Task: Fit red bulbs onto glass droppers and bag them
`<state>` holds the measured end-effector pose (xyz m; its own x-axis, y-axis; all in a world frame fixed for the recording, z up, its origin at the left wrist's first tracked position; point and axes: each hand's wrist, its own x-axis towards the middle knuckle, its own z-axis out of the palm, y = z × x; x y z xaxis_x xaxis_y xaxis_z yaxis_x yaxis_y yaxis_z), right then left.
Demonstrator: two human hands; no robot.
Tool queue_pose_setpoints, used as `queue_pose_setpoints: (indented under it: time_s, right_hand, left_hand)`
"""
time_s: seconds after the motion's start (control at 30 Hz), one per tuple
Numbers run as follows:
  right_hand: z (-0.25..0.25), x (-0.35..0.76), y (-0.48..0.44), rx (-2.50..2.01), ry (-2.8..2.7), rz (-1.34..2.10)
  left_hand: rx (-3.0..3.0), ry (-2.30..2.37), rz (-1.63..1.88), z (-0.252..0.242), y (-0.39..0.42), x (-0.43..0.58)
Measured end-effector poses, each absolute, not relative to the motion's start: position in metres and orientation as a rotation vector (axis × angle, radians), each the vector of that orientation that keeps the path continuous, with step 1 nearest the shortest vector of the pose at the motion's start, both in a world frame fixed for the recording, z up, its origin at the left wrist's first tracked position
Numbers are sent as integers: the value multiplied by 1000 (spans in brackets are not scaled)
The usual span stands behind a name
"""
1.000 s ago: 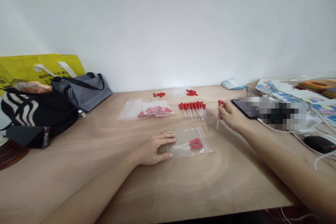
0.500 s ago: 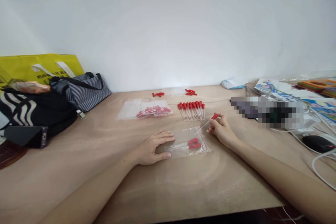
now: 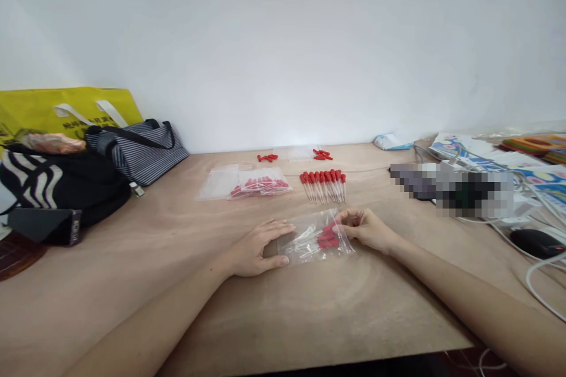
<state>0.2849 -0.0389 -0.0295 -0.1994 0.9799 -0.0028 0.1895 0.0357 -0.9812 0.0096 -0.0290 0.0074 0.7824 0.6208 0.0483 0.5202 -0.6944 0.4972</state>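
A clear plastic zip bag (image 3: 305,254) lies flat on the table in front of me, its open end to the right. My left hand (image 3: 259,249) rests with fingers spread on the bag's left end. At the mouth, my right hand (image 3: 365,228) is closed in a pinch on a red-bulbed glass dropper (image 3: 328,228), most of it inside the bag. Beside it in the bag are other droppers (image 3: 328,241), bulbs to the right. Beyond the bag, several droppers (image 3: 322,178) are lined up side by side, bulbs away from me.
Bags with red bulbs (image 3: 260,186) lie behind on the left, beside flat clear bags (image 3: 216,182). Loose red bulbs (image 3: 267,158) are near the wall. A striped bag (image 3: 144,153) and black bag (image 3: 66,188) stand left; a mouse (image 3: 536,242) and cables are right.
My right hand has moved left and toward me, carrying the dropper from outside the bag in through its mouth. The left hand has stayed in place.
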Motion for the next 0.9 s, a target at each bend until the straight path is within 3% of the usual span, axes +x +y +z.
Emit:
queue_pose_setpoints:
  time_s: [0.13, 0.4, 0.6, 0.77, 0.9]
  right_hand:
    - [-30, 284, -38, -1158, -1723, 1079]
    - [-22, 293, -35, -1160, -1835, 1299]
    - [-27, 290, -33, -1247, -1831, 1033]
    - [-26, 292, -35, -1116, -1900, 1176]
    - [-28, 300, -22, -1364, -1657, 1109]
  left_hand:
    - [2517, 828, 309, 6, -28, 10]
    - [2524, 825, 301, 5, -27, 9]
    - [2520, 847, 277, 5, -26, 9]
    - [2539, 852, 238, 6, -27, 9]
    - [2535, 846, 238, 6, -27, 8]
